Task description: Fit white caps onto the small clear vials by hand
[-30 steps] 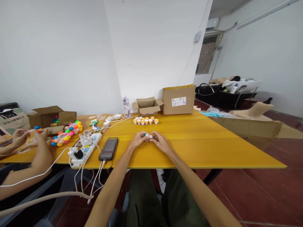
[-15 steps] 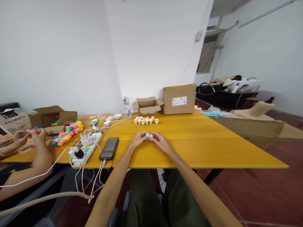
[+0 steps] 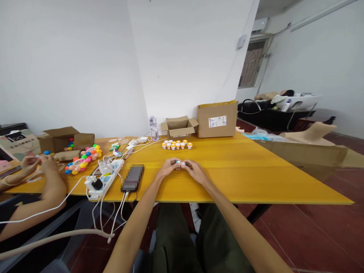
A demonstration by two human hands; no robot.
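Between my two hands, just above the front half of the table [image 3: 256,178], is a small white piece with a teal patch [image 3: 181,163]. The fingers of my left hand [image 3: 168,167] close on its left end. On the other end, my right hand [image 3: 195,170] grips it in a pinch. My fingertips cover much of the piece, so its exact kind is unclear. Beyond my hands stands a cluster of several small white tubs with orange tops [image 3: 178,145].
Behind the tubs are an open carton [image 3: 179,132] and a taller box [image 3: 217,123], beside a clear bottle [image 3: 153,129]. At left lie a phone [image 3: 132,178], a power strip [image 3: 106,178] with cables, and colourful ball rings [image 3: 83,161]. A co-worker's hands [image 3: 47,165] are further left.
The whole view has shifted slightly, with things sitting a little further right. Both my hands keep their grip on the small white piece, with little visible movement.
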